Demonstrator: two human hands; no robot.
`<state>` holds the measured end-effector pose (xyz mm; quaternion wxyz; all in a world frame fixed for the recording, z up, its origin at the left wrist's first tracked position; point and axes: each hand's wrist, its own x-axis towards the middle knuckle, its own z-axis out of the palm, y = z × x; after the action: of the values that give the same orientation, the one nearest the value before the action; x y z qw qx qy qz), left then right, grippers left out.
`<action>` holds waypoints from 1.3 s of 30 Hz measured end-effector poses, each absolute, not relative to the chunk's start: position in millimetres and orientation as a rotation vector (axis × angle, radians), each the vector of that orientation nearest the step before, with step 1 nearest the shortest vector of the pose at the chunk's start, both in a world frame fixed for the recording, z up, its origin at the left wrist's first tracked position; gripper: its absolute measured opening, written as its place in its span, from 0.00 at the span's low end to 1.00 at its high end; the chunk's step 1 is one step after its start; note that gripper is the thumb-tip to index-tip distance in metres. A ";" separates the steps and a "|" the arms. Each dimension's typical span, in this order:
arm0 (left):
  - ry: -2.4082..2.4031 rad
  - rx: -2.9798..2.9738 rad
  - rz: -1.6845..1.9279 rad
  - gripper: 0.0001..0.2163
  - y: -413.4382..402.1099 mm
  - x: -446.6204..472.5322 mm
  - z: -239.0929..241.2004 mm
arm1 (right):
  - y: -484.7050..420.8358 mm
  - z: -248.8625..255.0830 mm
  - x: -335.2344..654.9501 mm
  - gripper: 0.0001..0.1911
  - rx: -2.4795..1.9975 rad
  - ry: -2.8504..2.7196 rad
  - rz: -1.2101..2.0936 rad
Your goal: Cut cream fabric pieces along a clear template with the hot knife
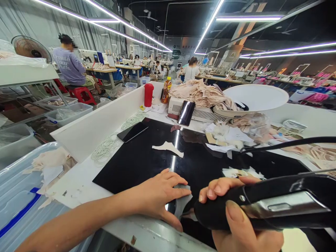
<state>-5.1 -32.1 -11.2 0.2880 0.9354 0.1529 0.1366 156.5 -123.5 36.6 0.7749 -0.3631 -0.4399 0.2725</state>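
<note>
On the black glossy board (136,157), my left hand (162,192) lies with its fingers spread, touching a small grey-looking cut piece (183,201) by the near edge. My right hand (236,217) is wrapped round a black handheld tool (223,206) with a silver lever on its side. This tool runs out of view at the right, and its working end does not show. Beyond my left hand, a white curved cut piece (168,148) rests flat on the board.
A black phone (133,132) and bundles of pale cord (105,150) lie at left. Behind the board stand a red cup (148,95), a drink bottle (166,91), a propped phone (186,113) and a beige fabric pile (199,92). A black cable (288,141) crosses at right. People sit farther off.
</note>
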 end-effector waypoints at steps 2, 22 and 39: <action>0.388 2.488 0.388 0.39 -31.3 -5.2 -12.1 | -121.7 39.7 156.3 0.15 -0.788 -0.928 0.556; 0.290 2.506 0.628 0.06 -34.3 2.7 -19.0 | -111.8 60.3 191.9 0.22 -0.937 -0.741 0.374; 0.301 2.500 0.556 0.07 -31.6 2.4 -10.0 | -118.1 51.4 162.0 0.17 -0.835 -0.870 0.503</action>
<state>2.4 -31.6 -10.0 0.2779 0.9313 0.1122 0.2072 162.0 -118.1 51.4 0.7941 -0.3886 -0.4046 0.2341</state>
